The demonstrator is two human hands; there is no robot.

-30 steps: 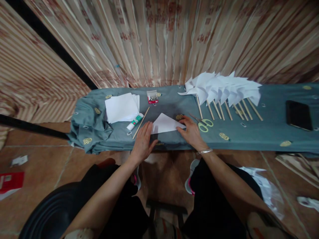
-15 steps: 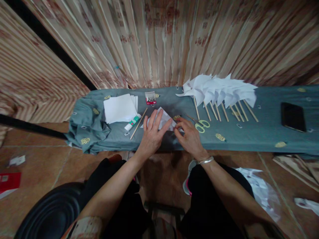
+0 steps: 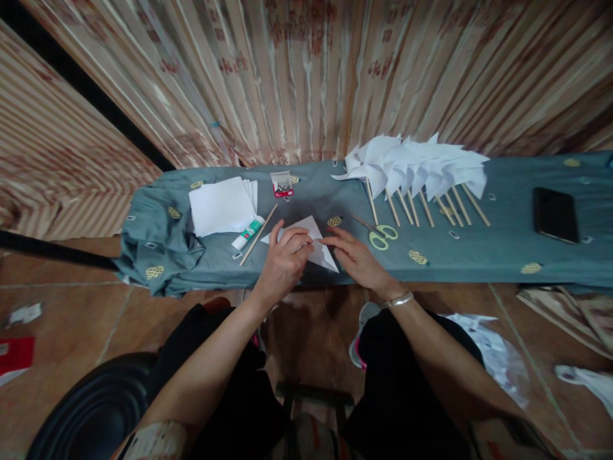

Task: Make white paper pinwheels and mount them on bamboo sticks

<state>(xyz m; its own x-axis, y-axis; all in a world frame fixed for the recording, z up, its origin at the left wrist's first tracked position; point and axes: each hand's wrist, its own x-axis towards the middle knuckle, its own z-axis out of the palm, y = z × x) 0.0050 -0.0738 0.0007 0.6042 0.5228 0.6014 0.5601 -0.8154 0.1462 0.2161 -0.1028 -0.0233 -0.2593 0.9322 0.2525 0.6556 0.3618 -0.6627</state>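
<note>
A folded white sheet of paper [image 3: 324, 255] with pointed corners lies on the cloth-covered bench in front of me. My left hand [image 3: 285, 260] rests over its left part, fingers bent together and closed on the paper near its middle. From the right, my right hand [image 3: 360, 259] reaches in with its fingers stretched out, and the index fingertip meets the paper beside the left fingers. What lies under the left fingers is hidden. Left of the paper are a wooden stick [image 3: 258, 235] and a green-and-white glue tube [image 3: 247, 234]. Scissors [image 3: 382, 236] with light green handles lie right of my right hand.
A stack of white paper [image 3: 223, 207] lies on the left. Behind the folded sheet stands an open red box [image 3: 282, 185] of small metal pieces. Several paper pinwheels [image 3: 416, 167] on sticks overlap at the back right. A dark phone [image 3: 555, 215] lies far right, and a curtain [image 3: 306, 83] hangs behind.
The paper has turned, and a corner now points toward me. My left fingers have drawn together from a spread position. My right hand's index finger has reached left onto the paper.
</note>
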